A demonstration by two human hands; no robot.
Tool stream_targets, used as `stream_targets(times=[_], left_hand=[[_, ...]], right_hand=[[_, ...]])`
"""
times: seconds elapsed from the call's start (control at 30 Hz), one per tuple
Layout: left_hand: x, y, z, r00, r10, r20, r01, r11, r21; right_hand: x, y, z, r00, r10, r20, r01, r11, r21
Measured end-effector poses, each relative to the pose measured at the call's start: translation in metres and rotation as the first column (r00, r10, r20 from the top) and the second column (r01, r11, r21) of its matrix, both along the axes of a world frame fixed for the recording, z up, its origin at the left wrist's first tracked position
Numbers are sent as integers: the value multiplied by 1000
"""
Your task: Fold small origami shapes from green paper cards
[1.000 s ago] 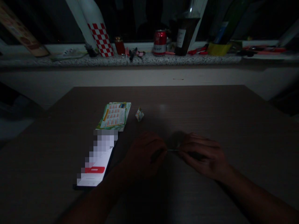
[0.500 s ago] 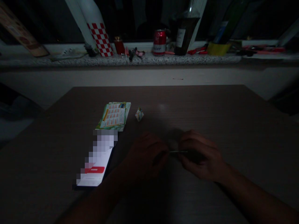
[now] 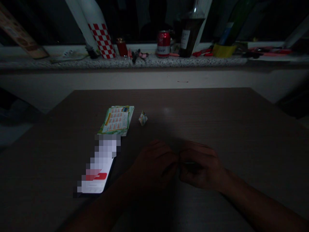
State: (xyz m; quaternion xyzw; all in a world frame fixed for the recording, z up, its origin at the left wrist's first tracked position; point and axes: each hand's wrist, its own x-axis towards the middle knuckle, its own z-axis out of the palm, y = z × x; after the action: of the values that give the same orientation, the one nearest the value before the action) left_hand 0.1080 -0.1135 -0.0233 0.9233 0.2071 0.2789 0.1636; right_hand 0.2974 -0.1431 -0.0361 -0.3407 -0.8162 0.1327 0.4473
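Observation:
Both hands rest low on the dark wooden table [image 3: 229, 109] near its front. My left hand [image 3: 154, 166] and my right hand [image 3: 201, 167] are curled and almost touch at the fingertips. They pinch a thin flat piece between them, barely visible in the dim light; I cannot make out what it is. A stack of green printed cards [image 3: 116, 120] lies beyond my left hand, with a small folded paper piece [image 3: 143, 118] just to its right. A lit phone [image 3: 98, 169] lies left of my left forearm.
A stone windowsill [image 3: 120, 62] runs along the back with a red can [image 3: 163, 44], a dark bottle [image 3: 189, 32], a red-and-white checkered container [image 3: 102, 36], a small red jar [image 3: 121, 47] and assorted tools. The room is very dim.
My hands have drawn together and slightly nearer me; the thin strip that showed between them is now mostly hidden by the fingers.

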Motion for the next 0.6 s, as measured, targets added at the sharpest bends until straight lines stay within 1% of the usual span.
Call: stream_targets(times=[0.17,0.3,0.37,0.47,0.6], left_hand=[[0,1,2,999,-18,27,18,999,28],[-1,1,0,997,9,80,-12,999,34],[-2,0,-1,994,14,106,-19,999,44],[-5,0,0,996,22,91,-25,999,34],[-10,2,4,996,34,81,-36,999,24]], right_hand=[[2,-2,2,1000,-9,-11,9,1000,-9],[3,-4,3,999,-51,-7,51,999,-12],[4,-4,3,999,-53,-6,53,998,-16],[6,-4,3,999,-34,-21,34,999,-24],[10,-3,3,998,-58,-38,57,998,-29]])
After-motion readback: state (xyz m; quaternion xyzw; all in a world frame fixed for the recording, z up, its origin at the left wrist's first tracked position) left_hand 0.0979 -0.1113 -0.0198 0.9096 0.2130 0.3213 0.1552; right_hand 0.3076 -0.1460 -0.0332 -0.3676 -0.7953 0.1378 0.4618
